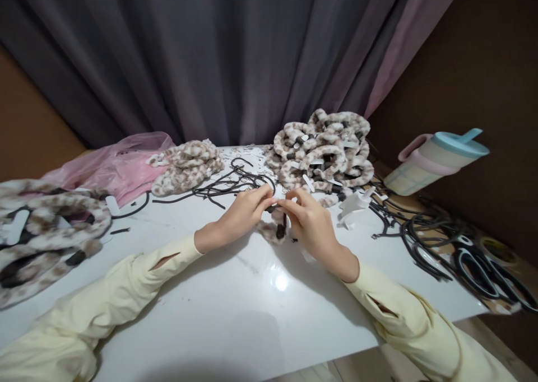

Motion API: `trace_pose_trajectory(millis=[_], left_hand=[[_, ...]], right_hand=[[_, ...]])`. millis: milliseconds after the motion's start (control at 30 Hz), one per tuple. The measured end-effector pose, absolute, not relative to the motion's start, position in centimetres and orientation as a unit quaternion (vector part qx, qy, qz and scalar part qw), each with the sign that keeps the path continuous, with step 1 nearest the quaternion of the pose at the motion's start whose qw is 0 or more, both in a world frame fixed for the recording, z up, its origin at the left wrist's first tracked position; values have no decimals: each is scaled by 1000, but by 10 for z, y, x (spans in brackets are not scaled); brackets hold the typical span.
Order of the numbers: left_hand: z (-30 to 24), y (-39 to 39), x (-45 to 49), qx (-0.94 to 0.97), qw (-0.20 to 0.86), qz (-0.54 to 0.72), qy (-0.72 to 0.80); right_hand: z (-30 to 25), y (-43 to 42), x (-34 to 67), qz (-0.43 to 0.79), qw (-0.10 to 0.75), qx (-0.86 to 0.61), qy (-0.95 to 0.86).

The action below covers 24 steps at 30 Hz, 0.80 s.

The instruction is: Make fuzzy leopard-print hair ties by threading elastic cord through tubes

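Observation:
My left hand (247,214) and my right hand (309,222) meet above the middle of the table, each with thumb and fingertips pinched. Between the fingertips is a small bit of dark cord (275,205), mostly hidden by the fingers. Just beneath them lies a spotted brown-and-white plush strip (271,232) with a dark piece at its right side; whether it joins the pinched cord, I cannot tell. Behind my left hand spreads a tangle of dark cords (218,187). White crumpled paper (354,207) lies to the right of my right hand.
Plush loops with white tags are heaped at the back (332,152) and far left (46,225). A plush bundle (189,166) sits beside a pink plastic bag (121,163). On the right stand a lidded cup (428,161), more cords (420,242) and scissors (477,273). A curtain (189,57) hangs behind.

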State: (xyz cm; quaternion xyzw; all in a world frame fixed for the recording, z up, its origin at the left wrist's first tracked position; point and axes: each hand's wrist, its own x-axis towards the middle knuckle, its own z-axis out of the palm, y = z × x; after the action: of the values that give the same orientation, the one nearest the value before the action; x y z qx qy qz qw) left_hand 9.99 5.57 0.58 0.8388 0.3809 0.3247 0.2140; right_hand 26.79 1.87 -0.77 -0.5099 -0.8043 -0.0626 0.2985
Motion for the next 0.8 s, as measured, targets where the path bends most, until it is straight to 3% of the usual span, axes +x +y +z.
trace_pose_trajectory(millis=[300,600,700,800], left_hand=[[10,46,103,796,336,318,390],[6,46,104,769,397,306,397],[-1,50,104,763,409,307,395],[-5,55,103,741,435,315,403]], right_hand=[[-15,31,272,-104,240,-512,-818],[-22,40,271,-33,225,-516,-826],[-26,45,273,37,256,-485,-835],[-20,43,275,39,356,-452,-817]])
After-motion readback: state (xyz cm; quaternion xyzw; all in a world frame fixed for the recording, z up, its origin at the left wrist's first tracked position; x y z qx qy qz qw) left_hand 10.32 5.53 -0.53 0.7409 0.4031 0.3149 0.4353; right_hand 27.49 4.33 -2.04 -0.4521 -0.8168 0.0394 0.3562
